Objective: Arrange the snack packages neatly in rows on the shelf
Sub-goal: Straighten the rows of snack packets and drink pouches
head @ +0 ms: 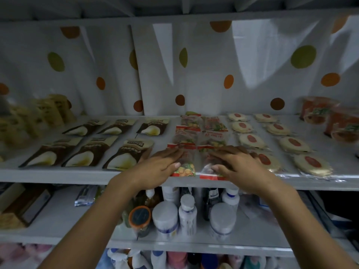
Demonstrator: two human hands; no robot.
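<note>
- We see the left hand lying palm down, fingers nearly straight and close together. It rests on the front left package, a clear snack packet with red trim. The thumb lies along the packet's near part, and nothing is gripped.
- The right hand mirrors it. It lies flat and relaxed, with fingers stretched over the front right package and the thumb laid on the packet's near half.
- These two packets lie side by side between the hands, at the front edge of the shelf. We cannot tell whether they touch each other.
- Beyond our fingertips, more red-trimmed packets run back in two columns.
- Left of the left hand, brown-and-cream pouches lie flat in two rows, the nearest just beside that hand.
- Right of the right hand, round cakes with red centres lie in two columns. The nearest is just beside its outer fingers.
- Far beyond the right hand, orange-red packs stand at the back.
- Under our wrists, white-capped bottles stand on the lower shelf.
</note>
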